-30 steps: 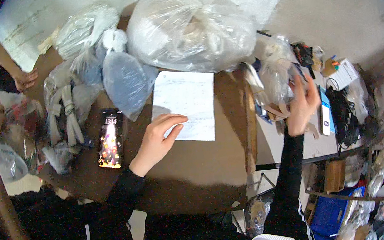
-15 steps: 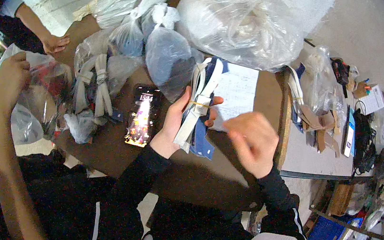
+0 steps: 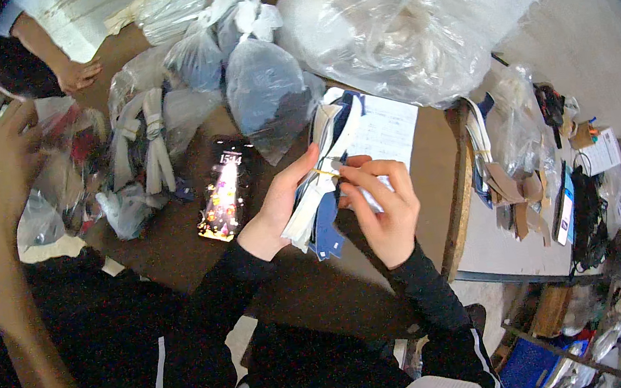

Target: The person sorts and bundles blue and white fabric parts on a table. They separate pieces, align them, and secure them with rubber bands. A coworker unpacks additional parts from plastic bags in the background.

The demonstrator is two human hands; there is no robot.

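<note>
A bundle of white and navy fabric strips (image 3: 325, 206) is gripped in my left hand (image 3: 275, 212), its thumb laid along the near side and its fingers behind. Around the bundle's middle runs a yellowish rubber band (image 3: 323, 171). My right hand (image 3: 383, 204) has its fingers bent and closed at the bundle's right edge, beside the band; the exact spot they pinch is partly hidden. Beneath and behind the bundle lies a handwritten white sheet of paper (image 3: 390, 131). To the left of my left hand rests a lit phone (image 3: 225, 193), face up on the brown table (image 3: 304, 296).
Clear bags of dark cloth (image 3: 264, 83) and a big clear plastic bag (image 3: 391, 29) line the far side. More tied white strips (image 3: 157, 147) lie left. Another person's arm (image 3: 9, 231) and hand (image 3: 79, 73) are at the left. A second table (image 3: 481, 258) at right carries brown pieces.
My right hand has moved left and slightly up, from beside the bundle to its banded middle. My left hand keeps its hold. The picture has shifted slightly.
</note>
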